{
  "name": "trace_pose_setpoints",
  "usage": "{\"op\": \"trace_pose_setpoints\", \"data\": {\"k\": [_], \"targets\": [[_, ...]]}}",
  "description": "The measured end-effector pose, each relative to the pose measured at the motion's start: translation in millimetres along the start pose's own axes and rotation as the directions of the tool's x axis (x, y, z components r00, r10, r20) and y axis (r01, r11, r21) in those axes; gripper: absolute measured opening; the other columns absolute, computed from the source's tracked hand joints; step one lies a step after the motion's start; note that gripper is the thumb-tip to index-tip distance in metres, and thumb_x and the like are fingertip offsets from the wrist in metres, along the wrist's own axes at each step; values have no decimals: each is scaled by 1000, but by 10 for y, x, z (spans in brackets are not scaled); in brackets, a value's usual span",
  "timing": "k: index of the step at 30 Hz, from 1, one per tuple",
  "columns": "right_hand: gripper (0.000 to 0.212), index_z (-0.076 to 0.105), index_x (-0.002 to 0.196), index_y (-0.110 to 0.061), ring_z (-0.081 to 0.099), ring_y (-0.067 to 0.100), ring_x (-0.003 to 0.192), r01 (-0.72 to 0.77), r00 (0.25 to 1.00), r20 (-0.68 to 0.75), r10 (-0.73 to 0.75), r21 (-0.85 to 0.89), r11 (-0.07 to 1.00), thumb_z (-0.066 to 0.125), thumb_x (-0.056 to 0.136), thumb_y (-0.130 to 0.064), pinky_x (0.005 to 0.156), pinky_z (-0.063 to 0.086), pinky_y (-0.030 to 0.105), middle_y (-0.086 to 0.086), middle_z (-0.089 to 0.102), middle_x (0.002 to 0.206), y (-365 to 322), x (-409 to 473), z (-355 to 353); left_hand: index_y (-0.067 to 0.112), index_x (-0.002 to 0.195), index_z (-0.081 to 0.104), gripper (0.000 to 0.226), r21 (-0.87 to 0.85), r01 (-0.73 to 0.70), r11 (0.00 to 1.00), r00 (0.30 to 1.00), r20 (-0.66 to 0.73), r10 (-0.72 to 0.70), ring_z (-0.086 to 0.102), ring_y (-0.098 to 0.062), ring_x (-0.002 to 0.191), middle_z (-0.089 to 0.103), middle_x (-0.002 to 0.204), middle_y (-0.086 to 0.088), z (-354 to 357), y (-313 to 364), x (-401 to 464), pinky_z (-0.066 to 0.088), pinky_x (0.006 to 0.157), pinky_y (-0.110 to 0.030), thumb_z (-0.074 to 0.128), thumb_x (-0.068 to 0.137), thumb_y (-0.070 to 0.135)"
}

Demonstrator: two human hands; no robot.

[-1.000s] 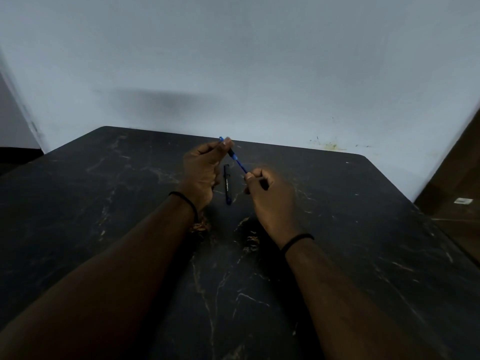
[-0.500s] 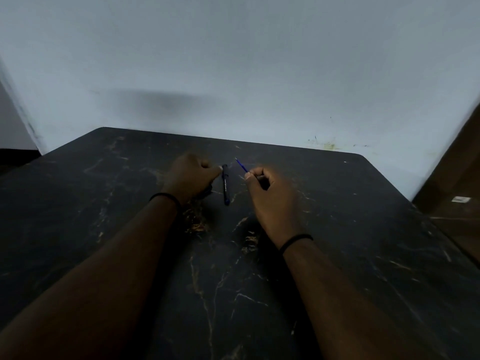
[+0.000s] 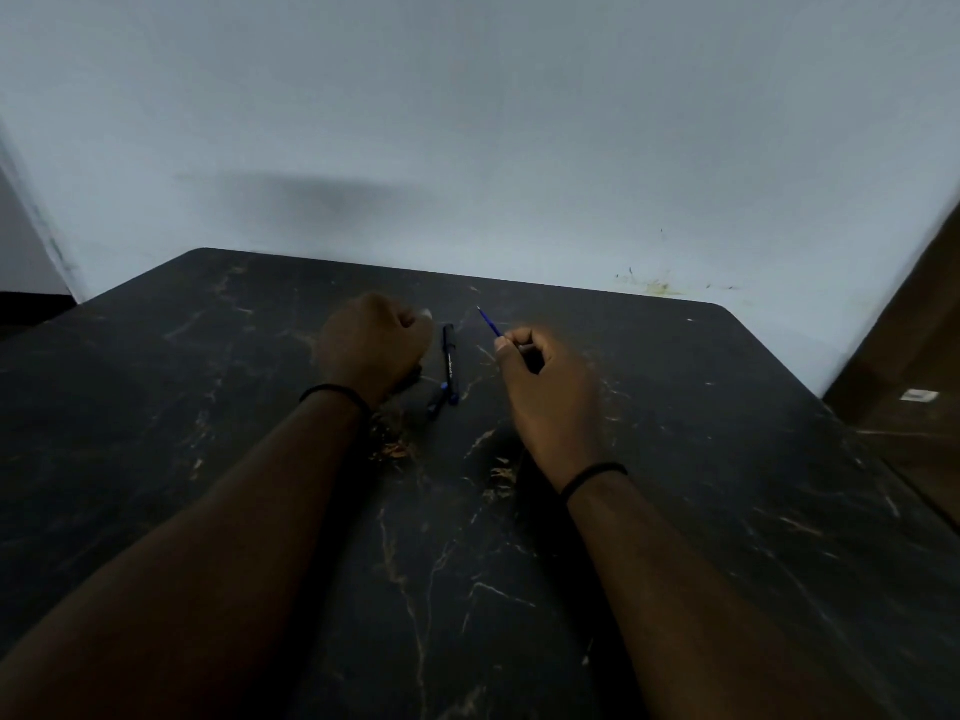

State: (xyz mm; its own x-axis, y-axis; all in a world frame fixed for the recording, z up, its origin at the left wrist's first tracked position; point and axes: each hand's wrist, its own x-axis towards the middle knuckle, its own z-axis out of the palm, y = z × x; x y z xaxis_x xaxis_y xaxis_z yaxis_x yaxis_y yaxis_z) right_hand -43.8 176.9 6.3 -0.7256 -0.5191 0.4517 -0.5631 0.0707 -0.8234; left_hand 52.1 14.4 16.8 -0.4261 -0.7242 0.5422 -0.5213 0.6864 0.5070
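Observation:
My right hand (image 3: 545,392) pinches a thin blue pen refill (image 3: 489,323), whose tip points up and away to the left. A black pen body (image 3: 450,362) lies on the dark marble table (image 3: 675,459) between my hands. A short dark pen piece with a blue ring (image 3: 437,402) lies just beside its near end. To the left of the pen body, my left hand (image 3: 371,345) rests on the table as a curled fist. Nothing shows in it, and its palm side is hidden.
The table's far edge meets a pale wall (image 3: 467,148). Past the table's right edge is a brown wooden surface (image 3: 914,366) with a small white tag (image 3: 918,394).
My left hand let go of the refill's far end, dropped to the table beside the pen body and curled up. A short pen piece now lies by the pen. The right hand keeps the refill.

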Motion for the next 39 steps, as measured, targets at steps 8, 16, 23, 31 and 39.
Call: {"op": "trace_pose_setpoints", "data": {"k": [8, 16, 23, 31, 39], "targets": [[23, 63, 76, -40, 69, 10, 75, -19, 996, -82, 37, 217, 976, 63, 95, -27, 75, 59, 43, -9, 72, 76, -25, 23, 8, 2, 78, 69, 44, -506, -179, 844, 982, -42, 183, 58, -31, 59, 61, 63, -14, 62, 425, -199, 50, 57, -43, 53, 99, 38], [6, 61, 99, -19, 69, 17, 91, -2, 963, -251, 100, 364, 931, 59, 98, -25, 84, 57, 40, 2, 73, 97, -55, 112, -61, 4, 115, 70, 26, -661, -52, 748, 944, 211, 253, 65, -11, 70, 68, 85, -2, 60, 604, -330, 55, 72, -29, 69, 90, 9], [7, 62, 89, -18, 67, 8, 85, 28, 968, -229, 99, 495, 869, 63, 96, -16, 75, 56, 30, 5, 73, 94, -59, 149, -66, 4, 94, 78, 14, -593, -173, 787, 894, 241, 377, 71, -18, 74, 77, 89, -8, 162, 694, -391, 56, 69, -33, 77, 80, 5], [6, 63, 96, -14, 58, -3, 77, 346, 841, -530, -113, 364, 865, 63, 95, -9, 70, 46, 13, -8, 63, 86, -288, 100, -211, 16, 89, 78, 11, -374, -140, 917, 926, 279, 255, 70, -16, 71, 76, 79, -2, 229, 565, -339, 58, 72, -39, 76, 84, 26], [6, 61, 97, -11, 56, -2, 72, 256, 837, -532, -128, 174, 951, 63, 96, -17, 68, 43, 8, -2, 65, 85, -109, 134, -263, 17, 87, 77, 15, -371, -66, 926, 971, 190, 146, 70, -19, 69, 73, 73, -2, 234, 557, -327, 59, 69, -46, 73, 86, 32]]}}
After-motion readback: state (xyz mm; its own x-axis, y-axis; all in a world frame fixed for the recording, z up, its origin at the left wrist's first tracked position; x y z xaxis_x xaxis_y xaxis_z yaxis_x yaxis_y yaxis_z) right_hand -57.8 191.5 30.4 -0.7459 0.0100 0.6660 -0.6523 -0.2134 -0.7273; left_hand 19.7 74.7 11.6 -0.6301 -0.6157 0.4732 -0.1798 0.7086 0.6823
